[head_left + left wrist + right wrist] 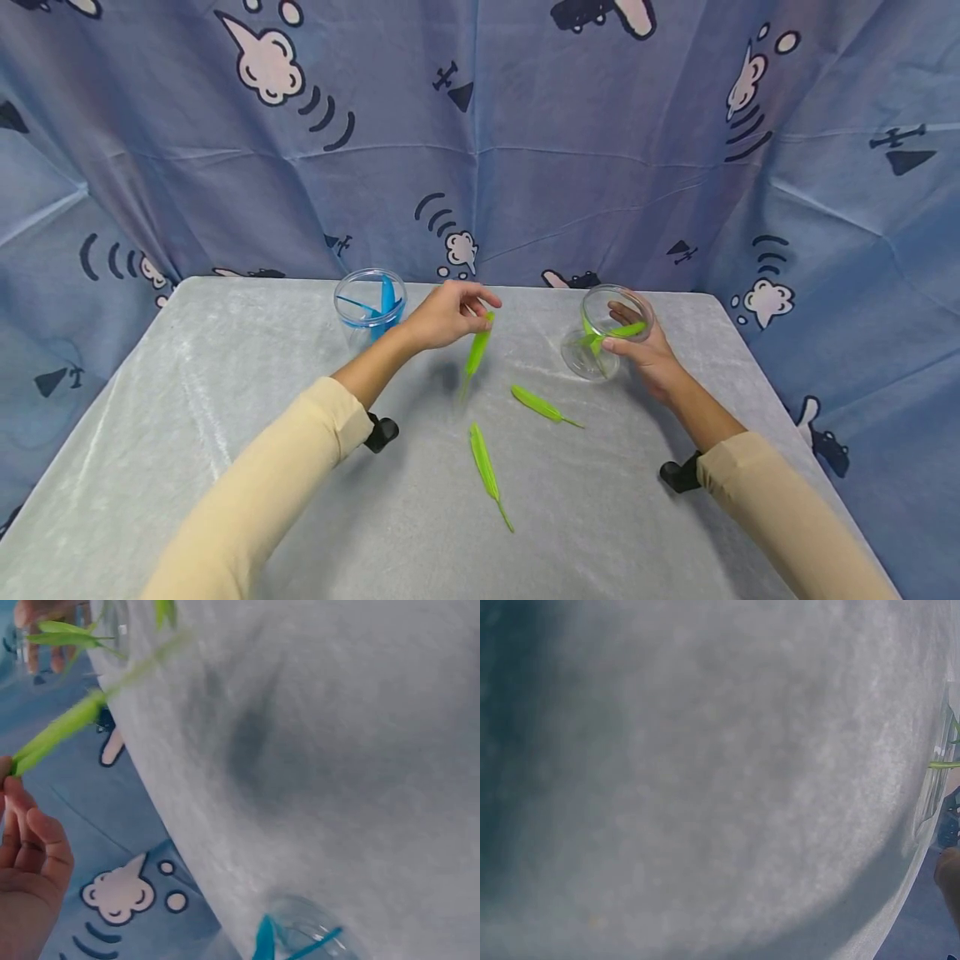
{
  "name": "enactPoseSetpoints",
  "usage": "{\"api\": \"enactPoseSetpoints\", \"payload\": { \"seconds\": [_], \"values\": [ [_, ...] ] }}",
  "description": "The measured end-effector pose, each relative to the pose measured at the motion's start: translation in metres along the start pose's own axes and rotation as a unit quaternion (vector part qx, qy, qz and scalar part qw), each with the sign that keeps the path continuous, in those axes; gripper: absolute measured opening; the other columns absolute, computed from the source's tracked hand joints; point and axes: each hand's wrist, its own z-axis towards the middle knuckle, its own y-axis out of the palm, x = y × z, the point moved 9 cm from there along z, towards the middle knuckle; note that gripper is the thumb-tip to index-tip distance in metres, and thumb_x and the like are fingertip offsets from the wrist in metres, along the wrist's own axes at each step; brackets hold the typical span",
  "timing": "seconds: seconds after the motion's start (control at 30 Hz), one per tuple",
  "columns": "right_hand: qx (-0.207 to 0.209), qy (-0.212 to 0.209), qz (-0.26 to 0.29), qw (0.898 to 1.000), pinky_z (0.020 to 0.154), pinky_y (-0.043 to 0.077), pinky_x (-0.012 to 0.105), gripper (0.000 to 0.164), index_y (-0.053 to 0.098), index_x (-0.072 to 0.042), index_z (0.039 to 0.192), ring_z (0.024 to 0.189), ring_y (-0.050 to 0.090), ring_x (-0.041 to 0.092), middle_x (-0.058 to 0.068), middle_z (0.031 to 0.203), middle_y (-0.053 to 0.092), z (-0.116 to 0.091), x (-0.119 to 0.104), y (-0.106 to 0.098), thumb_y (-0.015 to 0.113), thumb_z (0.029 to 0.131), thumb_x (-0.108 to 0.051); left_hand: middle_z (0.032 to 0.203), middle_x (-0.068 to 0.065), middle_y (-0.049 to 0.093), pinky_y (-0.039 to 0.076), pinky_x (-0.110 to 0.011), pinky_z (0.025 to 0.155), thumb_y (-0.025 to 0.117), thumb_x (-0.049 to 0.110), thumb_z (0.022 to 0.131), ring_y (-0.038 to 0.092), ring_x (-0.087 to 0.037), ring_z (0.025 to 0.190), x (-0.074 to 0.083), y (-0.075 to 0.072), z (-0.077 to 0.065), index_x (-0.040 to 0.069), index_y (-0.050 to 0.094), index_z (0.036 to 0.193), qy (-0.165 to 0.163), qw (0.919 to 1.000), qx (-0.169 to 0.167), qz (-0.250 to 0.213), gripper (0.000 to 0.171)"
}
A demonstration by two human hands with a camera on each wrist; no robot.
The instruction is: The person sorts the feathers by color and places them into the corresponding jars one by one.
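Observation:
My left hand [447, 317] pinches a lime-green feather [477, 350] by one end between thumb and fingertips, above the table. In the left wrist view the same feather [64, 731] points away from the fingers. My right hand [651, 358] grips a clear jar [577, 354] around its side; several green feathers [596, 342] are inside. Some of that hand's fingers show through the jar wall. Two more green feathers lie on the table: one [540, 405] between the hands, the other [486, 467] nearer the front. The right wrist view catches only the jar's edge [930, 791].
Behind the left forearm, a second clear jar [348, 315] holds blue feathers [387, 296]. A pale grey cloth covers the table [420, 533]. At the table's back edge hangs a blue printed curtain [525, 192].

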Motion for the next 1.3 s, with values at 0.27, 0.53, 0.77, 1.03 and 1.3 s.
{"api": "enactPoseSetpoints", "payload": {
  "seconds": [0.27,0.53,0.77,1.03,1.3],
  "values": [
    [0.003,0.002,-0.004,1.0,0.108,0.033,0.023,0.089,0.022,-0.025,0.156,0.149,0.019,0.031,0.02,0.159,0.025,0.0,-0.001,0.0,0.067,0.087,0.009,0.101,-0.01,0.066,0.051,-0.029,0.075,0.07,0.002,0.091,0.062,-0.022,0.088,0.017,-0.007,0.007,0.004,0.07,0.113,0.019,0.9981,0.045,-0.038,0.022],
    [0.004,0.004,-0.006,1.0,0.112,0.03,0.027,0.09,0.021,-0.024,0.157,0.149,0.019,0.031,0.021,0.16,0.024,0.0,0.0,0.0,0.067,0.087,0.009,0.104,-0.01,0.067,0.052,-0.03,0.079,0.068,0.002,0.093,0.062,-0.021,0.092,0.029,-0.007,0.013,0.004,0.069,0.114,0.027,0.9956,0.063,-0.064,0.022],
    [0.006,0.002,-0.004,1.0,0.11,0.032,0.024,0.088,0.024,-0.025,0.155,0.149,0.02,0.031,0.022,0.159,0.025,0.0,0.0,-0.001,0.067,0.086,0.009,0.106,-0.013,0.068,0.052,-0.027,0.077,0.066,-0.001,0.093,0.062,-0.021,0.089,0.039,-0.007,0.017,0.0,0.069,0.111,0.051,0.9883,0.1,-0.103,0.018],
    [0.01,0.006,-0.01,1.0,0.113,0.03,0.029,0.089,0.023,-0.024,0.156,0.149,0.02,0.031,0.021,0.159,0.025,0.001,0.001,-0.001,0.067,0.086,0.009,0.099,-0.014,0.07,0.052,-0.025,0.07,0.067,-0.003,0.091,0.064,-0.019,0.081,0.051,-0.009,0.017,-0.003,0.07,0.104,0.09,0.9708,0.16,-0.155,0.013],
    [0.01,0.016,-0.018,1.0,0.12,0.02,0.043,0.09,0.02,-0.025,0.157,0.149,0.019,0.031,0.019,0.161,0.024,0.001,0.001,-0.001,0.068,0.088,0.006,0.101,-0.016,0.068,0.056,-0.027,0.078,0.065,-0.005,0.092,0.066,-0.032,0.09,0.063,-0.002,0.021,-0.005,0.068,0.106,0.111,0.9524,0.184,-0.216,0.014]
  ]
}}
